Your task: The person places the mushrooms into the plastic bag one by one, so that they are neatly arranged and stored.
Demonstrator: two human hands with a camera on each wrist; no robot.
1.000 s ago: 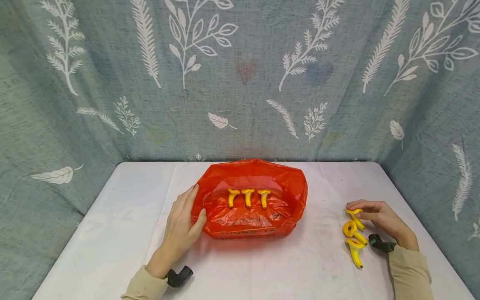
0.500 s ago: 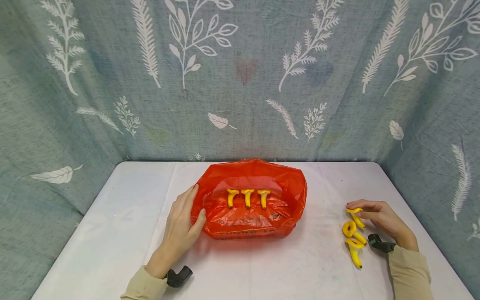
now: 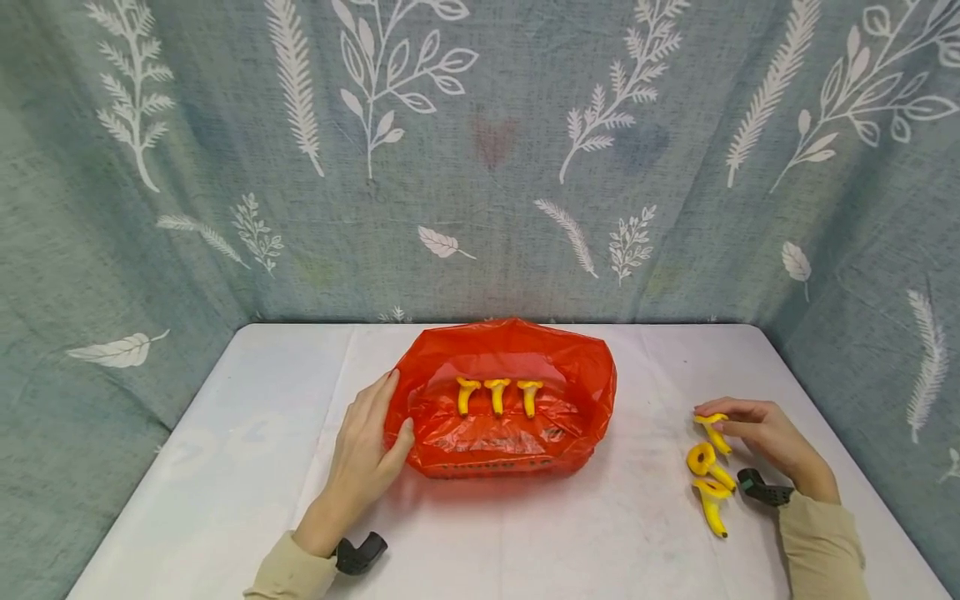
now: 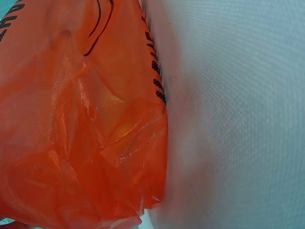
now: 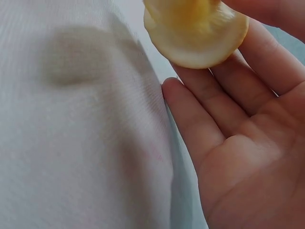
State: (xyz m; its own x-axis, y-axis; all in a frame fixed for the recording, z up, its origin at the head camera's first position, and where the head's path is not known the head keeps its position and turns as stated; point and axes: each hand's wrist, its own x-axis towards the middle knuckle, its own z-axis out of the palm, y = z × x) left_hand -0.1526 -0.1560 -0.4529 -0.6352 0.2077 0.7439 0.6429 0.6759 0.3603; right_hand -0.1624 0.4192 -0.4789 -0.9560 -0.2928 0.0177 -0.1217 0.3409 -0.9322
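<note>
Both sleeves [image 3: 821, 546] are beige, and both wrist devices [image 3: 362, 555] are black.

Red bag [image 3: 480, 442] on white table [image 3: 585, 542], three yellow mushrooms [image 3: 497, 398] in a row inside. Left hand [image 3: 365, 454] touches bag's 9 o'clock side. Right hand [image 3: 772, 437], at bag's 3 o'clock, pinches a fourth mushroom [image 3: 722, 442]; two more mushrooms [image 3: 712, 510] at its 6 o'clock.

Bag [image 3: 513, 342] sits mid-tabletop [image 3: 585, 533], kinda toward the back, with three mushrooms [image 3: 498, 402] side by side in it. Left hand [image 3: 356, 458] is at its left edge. Well off right, three more mushrooms [image 3: 722, 477] line up front to back, right hand [image 3: 776, 437] at the rearmost. Curtain [image 3: 480, 192] is behind and on both sides.
</note>
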